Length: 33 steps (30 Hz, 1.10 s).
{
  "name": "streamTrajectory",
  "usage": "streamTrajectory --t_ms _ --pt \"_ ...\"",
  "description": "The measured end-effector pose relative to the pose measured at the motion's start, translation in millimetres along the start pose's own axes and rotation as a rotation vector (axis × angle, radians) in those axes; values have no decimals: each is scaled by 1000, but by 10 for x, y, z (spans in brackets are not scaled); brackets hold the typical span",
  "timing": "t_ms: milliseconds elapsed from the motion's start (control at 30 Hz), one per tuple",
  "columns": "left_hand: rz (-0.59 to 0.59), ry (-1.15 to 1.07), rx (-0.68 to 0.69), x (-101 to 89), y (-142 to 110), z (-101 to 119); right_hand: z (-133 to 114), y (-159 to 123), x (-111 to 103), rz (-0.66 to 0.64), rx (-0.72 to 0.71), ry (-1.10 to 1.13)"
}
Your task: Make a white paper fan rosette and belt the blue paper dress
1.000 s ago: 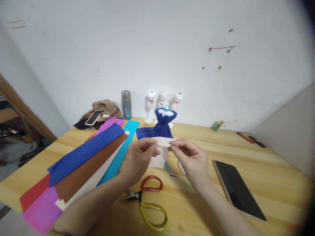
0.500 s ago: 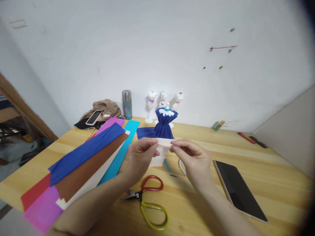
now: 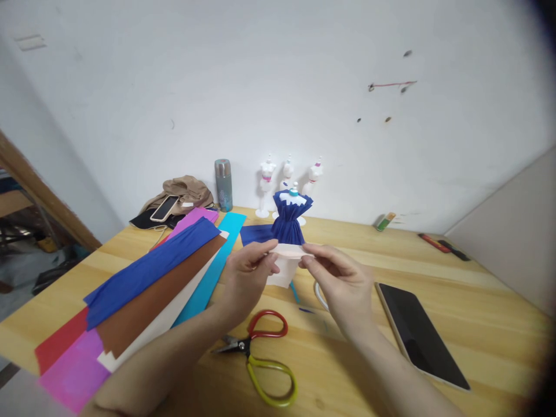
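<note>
I see a big white wall (image 3: 217, 87) in front of me. It has some dark spots (image 3: 388, 119) and a thin red line (image 3: 391, 84) up on the right. A pale side wall (image 3: 512, 231) stands at my right. My surface (image 3: 434, 272) is light yellow wood with soft stripes. On my left are a brown wood edge (image 3: 39, 185) and grey floor (image 3: 17, 301). The light is soft and white.

A thin off-white sheet (image 3: 285, 272) hangs just below the frame's centre, its top folded into 1 narrow band, lower part drooping
</note>
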<state>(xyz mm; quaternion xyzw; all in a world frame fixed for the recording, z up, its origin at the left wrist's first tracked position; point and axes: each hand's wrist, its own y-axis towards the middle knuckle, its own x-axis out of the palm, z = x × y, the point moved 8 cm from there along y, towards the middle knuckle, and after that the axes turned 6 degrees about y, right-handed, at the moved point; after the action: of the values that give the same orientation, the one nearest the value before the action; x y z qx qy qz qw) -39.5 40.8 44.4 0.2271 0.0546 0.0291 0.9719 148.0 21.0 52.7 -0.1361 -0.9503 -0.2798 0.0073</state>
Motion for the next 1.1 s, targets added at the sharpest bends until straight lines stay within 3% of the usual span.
streamTrajectory --t_ms 233,500,800,1100 --pt "-23 99 -31 -3 17 -81 -23 1 52 -67 -91 -98" --pt "-14 183 18 -20 9 -21 -140 -2 89 -85 -189 -220" --pt "10 247 100 -39 -4 84 -50 -9 52 -51 -136 -272" --pt "-6 77 62 2 -9 12 -40 -7 65 -49 -114 -157"
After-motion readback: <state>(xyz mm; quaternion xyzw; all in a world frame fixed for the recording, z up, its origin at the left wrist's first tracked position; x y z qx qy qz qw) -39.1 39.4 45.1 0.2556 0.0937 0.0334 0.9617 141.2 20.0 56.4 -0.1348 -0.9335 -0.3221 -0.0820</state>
